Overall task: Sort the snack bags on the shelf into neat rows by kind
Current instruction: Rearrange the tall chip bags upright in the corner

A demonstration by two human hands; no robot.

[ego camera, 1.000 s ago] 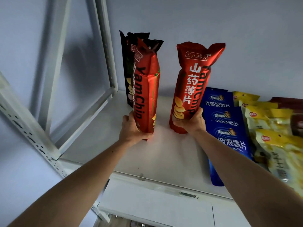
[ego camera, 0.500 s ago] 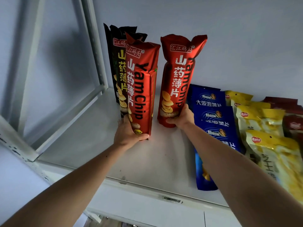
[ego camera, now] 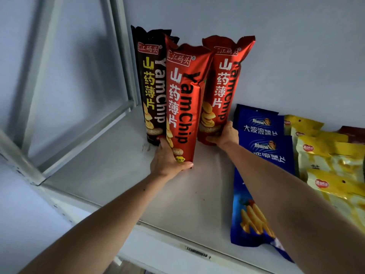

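Note:
Two tall red YamChip bags stand upright on the white shelf. My left hand grips the base of the nearer red bag. My right hand grips the base of the farther red bag, just behind and to the right. The two bags touch side by side. A black YamChip bag stands behind them at the left, near the shelf's corner post.
Blue chip bags lie flat in a row to the right of my right arm. Beyond them lie yellow bags and a dark red bag at the far right. A white frame post and a grey wall close the back and left.
Both red bags have moved closer together and back toward the black bag; the gap between them has closed. The left bag has turned its front label toward me.

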